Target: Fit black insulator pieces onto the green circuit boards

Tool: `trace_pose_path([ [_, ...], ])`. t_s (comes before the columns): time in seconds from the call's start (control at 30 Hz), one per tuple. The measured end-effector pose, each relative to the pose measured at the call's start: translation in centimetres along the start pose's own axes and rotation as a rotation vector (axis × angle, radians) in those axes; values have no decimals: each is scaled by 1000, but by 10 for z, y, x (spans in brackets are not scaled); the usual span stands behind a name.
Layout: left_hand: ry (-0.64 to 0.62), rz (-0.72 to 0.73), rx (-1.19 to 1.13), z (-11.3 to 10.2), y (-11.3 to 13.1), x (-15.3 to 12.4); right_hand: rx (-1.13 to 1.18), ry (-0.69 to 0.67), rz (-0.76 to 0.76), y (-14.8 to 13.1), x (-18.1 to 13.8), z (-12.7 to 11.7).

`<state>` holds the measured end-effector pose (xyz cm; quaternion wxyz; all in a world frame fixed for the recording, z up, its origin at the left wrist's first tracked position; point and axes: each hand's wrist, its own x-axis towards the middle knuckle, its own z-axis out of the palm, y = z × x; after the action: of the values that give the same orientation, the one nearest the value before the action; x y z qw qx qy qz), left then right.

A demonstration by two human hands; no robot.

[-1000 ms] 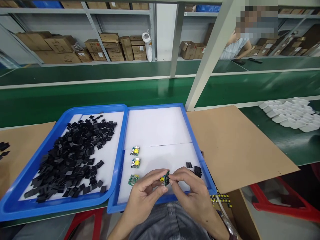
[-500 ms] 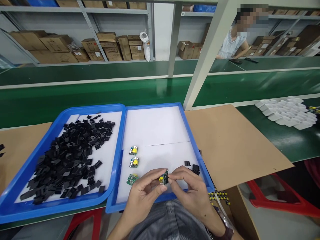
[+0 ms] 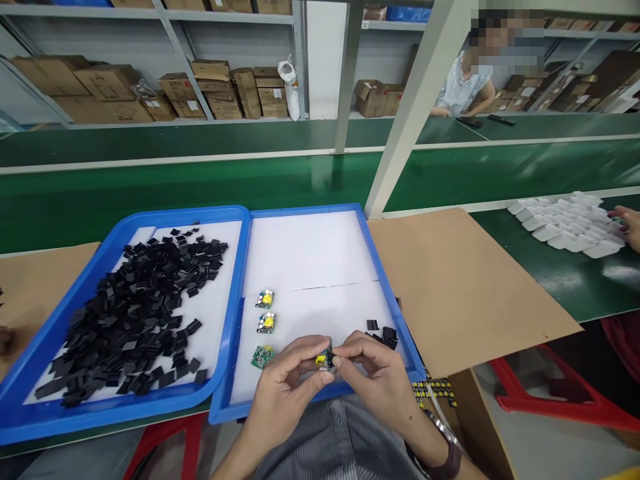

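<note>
My left hand (image 3: 287, 387) and my right hand (image 3: 373, 377) meet over the near edge of the right blue tray (image 3: 385, 280), both pinching one small circuit board (image 3: 325, 359) with a yellow part on it. Three more small circuit boards (image 3: 265, 322) lie in a column on the tray's white liner, just left of my hands. A few loose black pieces (image 3: 383, 333) sit on the liner beyond my right hand. The left blue tray (image 3: 65, 313) holds a large heap of black pieces (image 3: 137, 313).
Brown cardboard (image 3: 465, 287) covers the bench to the right of the trays. White plastic shells (image 3: 570, 223) lie on the green belt at far right, with another person's hand (image 3: 631, 225) beside them. A slanted post (image 3: 407, 133) rises behind the trays. A person stands by the far shelves (image 3: 465, 87).
My hands have closed in a little more around the board and it sits lower between my fingers. Another person's hand has come into view by the white shells.
</note>
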<state>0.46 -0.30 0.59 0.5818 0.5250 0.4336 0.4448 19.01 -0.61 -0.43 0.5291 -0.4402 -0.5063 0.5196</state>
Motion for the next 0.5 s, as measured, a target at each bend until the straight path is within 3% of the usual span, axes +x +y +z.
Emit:
trace_pose_path([
  [0.13, -45, -48, 93, -1, 2, -1, -5, -43, 57, -2, -1, -3],
  [0.5, -21, 21, 221, -2, -6, -1, -109, -64, 38, -8, 2, -1],
])
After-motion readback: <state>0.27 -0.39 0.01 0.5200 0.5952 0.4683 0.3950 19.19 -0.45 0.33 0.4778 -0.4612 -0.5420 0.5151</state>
